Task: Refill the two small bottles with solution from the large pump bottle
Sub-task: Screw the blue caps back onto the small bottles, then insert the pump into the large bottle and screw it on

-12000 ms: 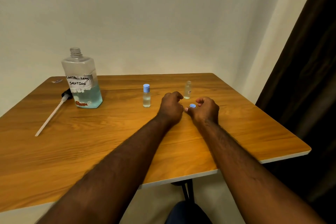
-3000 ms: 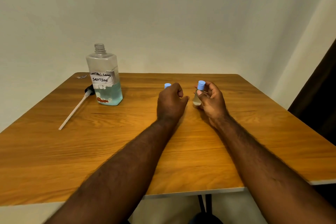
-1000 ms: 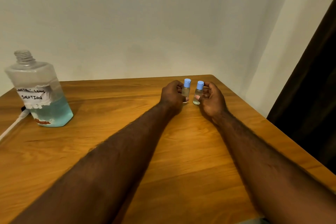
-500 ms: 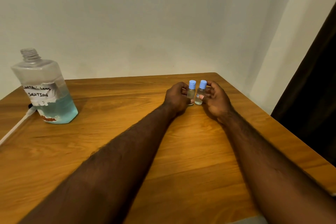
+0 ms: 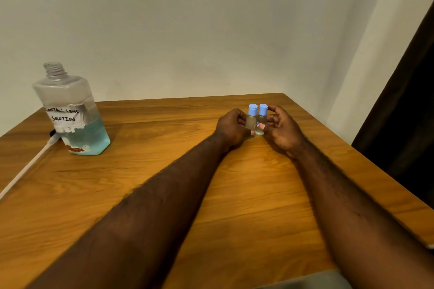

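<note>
Step in hand: closing stage, by judgement. Both small bottles capped and held together, no pouring under way.
Grip, left: left hand (image 5: 231,128) curled round the left small bottle (image 5: 250,121), thumb across its lower body.
Grip, right: right hand (image 5: 283,130) pinching the right small bottle (image 5: 261,122) between thumb and fingertips, other fingers loosely bent behind it.
Position of small bottles: upright, side by side, touching or very nearly so, right of centre toward the far edge of the bench (image 5: 152,143). Bases at or just above the surface, contact not determinable.
Caps: left blue cap (image 5: 252,109) and right blue cap (image 5: 263,109) both seated.
Fill level: pale liquid visible low in the right small bottle. Level in the left small bottle not readable behind the fingers.
Source: large bottle (image 5: 70,110) upright at far left, well apart from both hands, neck open, blue solution in its lower part, handwritten label on the front.
Pump: pump (image 5: 25,166) out of the large bottle, lying on the bench just left of it, head partly hidden, tube running toward the near left edge.
Progress: refill apparently done or close to it, subject to the unread level.
Next move: setting both small bottles down and letting go cleanly, fingers opening outward without nudging either. After that, probably refitting the pump, tube fed straight into the open neck, one hand steadying the large bottle.
Risk: narrow, light bottles, easily toppled on release.
</note>
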